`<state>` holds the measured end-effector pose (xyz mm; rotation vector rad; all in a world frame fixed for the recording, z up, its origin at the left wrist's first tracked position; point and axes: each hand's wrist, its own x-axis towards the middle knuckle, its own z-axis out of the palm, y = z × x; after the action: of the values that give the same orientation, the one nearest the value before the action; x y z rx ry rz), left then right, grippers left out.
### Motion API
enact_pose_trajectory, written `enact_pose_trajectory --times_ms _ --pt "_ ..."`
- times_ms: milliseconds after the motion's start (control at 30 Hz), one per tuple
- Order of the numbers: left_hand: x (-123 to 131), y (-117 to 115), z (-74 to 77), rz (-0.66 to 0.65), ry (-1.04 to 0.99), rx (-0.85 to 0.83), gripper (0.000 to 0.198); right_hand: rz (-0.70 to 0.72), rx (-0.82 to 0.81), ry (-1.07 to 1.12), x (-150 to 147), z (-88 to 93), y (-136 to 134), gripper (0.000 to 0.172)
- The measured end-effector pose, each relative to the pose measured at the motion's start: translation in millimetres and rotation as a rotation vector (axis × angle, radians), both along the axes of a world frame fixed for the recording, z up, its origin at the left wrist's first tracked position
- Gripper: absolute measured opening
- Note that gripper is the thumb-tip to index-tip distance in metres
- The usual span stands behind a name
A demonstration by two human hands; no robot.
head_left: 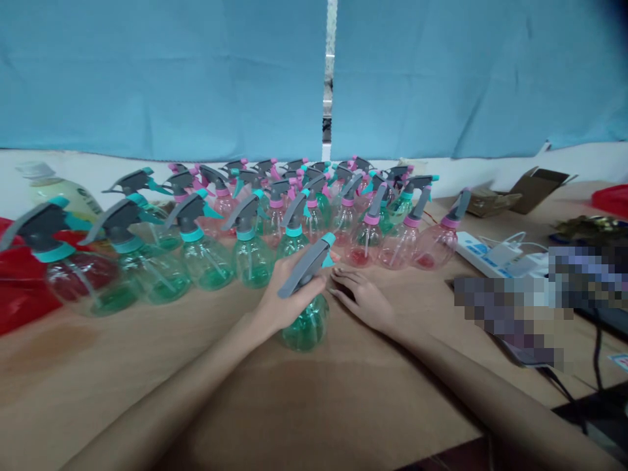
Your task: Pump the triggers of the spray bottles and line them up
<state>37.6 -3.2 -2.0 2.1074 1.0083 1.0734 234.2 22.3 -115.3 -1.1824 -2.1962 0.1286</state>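
Note:
My left hand [279, 297] is wrapped round the neck of a green see-through spray bottle [305, 328] with a grey trigger head and a turquoise nozzle. The bottle is upright at the middle of the table, its collar hidden by my fingers. Just to its right, my right hand [366, 299] lies low over the tabletop, fingers stretched out, holding nothing. Beyond my hands stand rows of similar bottles: green ones like the spray bottle [252, 261] on the left, pink ones like the spray bottle [360, 245] on the right.
A red plastic bag [24, 294] and a large bottle with a white cap [36, 171] are at the left. On the right lie a white power strip [483, 258], a partly blurred-out phone [530, 356] and an open cardboard box [537, 190]. A blue cloth [171, 78] covers the wall.

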Motion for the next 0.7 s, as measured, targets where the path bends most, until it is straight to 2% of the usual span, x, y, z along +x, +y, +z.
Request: enact_pose_trajectory --times_ms 167,700 --pt "0.2 -0.2 2.3 -0.055 0.006 -0.046 0.024 0.004 -0.005 0.007 0.3 0.6 -0.1 0.036" --pt "1.7 -2.7 4.8 -0.019 -0.001 -0.032 0.013 -0.012 0.004 -0.019 -0.1 0.7 -0.3 0.037"
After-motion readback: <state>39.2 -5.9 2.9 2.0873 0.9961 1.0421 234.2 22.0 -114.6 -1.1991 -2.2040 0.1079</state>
